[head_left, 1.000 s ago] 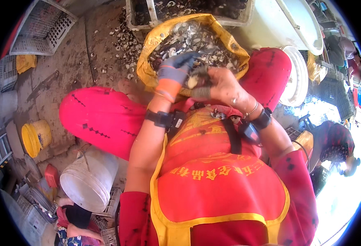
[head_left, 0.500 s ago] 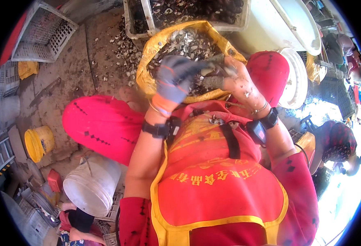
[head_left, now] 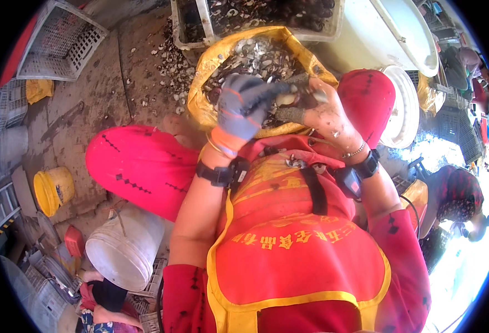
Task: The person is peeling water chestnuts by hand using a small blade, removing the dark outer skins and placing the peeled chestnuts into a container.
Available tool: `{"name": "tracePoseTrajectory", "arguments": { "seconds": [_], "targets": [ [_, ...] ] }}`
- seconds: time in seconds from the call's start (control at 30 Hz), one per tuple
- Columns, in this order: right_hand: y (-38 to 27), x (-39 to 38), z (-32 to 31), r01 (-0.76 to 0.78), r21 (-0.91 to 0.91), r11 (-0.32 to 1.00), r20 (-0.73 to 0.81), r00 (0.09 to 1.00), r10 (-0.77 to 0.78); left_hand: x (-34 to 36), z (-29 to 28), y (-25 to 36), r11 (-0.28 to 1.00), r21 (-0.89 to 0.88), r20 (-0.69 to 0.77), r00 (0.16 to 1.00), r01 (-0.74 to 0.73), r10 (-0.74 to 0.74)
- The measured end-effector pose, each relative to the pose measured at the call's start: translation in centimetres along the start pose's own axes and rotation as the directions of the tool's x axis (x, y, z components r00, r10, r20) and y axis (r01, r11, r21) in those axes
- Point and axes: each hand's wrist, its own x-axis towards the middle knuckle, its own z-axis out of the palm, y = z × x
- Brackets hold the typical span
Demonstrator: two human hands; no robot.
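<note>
My left hand (head_left: 240,105), in a grey glove with an orange cuff, is closed over a yellow woven sack (head_left: 198,91) that lies open between my knees. What its fingers grip is blurred. Facing it, my right hand (head_left: 331,114) has grey covers on the thumb and a finger; these pinch a shellfish (head_left: 286,100) with a pale inside. The left fingertips meet the shellfish. Beneath both hands, broken pale and dark shells (head_left: 258,58) fill the sack. Bits of shell cling to my right hand and to my red apron (head_left: 300,266).
Beyond the sack stands a tub (head_left: 340,25) of dark shellfish; loose shells (head_left: 169,66) litter the floor to its left. A large pale vat (head_left: 361,33) and a round white bucket (head_left: 402,105) are at right. A white bucket (head_left: 125,250), yellow bucket (head_left: 53,191) and crate (head_left: 61,41) lie left. Other people sit nearby.
Both hands stay together over the sack, with the left fingers shifting slightly at the shellfish. The whole view has moved a little. Nothing is visibly let go.
</note>
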Motion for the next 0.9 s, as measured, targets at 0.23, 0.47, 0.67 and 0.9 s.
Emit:
{"name": "tracePoseTrajectory", "arguments": {
  "seconds": [0.23,0.47,0.67,0.9],
  "targets": [
    [-0.1,1.0,-0.2,-0.044,-0.097,0.994,-0.021,0.999,0.042,0.4,-1.0,0.8,0.984,0.121,0.12,0.986,-0.128,0.113],
    [-0.6,0.7,0.4,-0.005,-0.127,0.992,-0.045,0.999,0.0,-0.8,0.7,-3.6,0.813,-0.455,0.013,0.915,0.364,-0.403],
    [0.2,-0.2,0.2,-0.043,0.076,0.996,-0.019,0.999,0.044,-0.1,-0.4,-0.5,0.987,-0.133,0.102,0.992,0.088,-0.075],
    [-1.8,-0.2,0.7,-0.197,-0.051,0.979,-0.191,0.964,0.184,-0.6,-0.1,-3.0,0.79,-0.407,0.076,0.879,0.458,-0.471]
  ]
}}
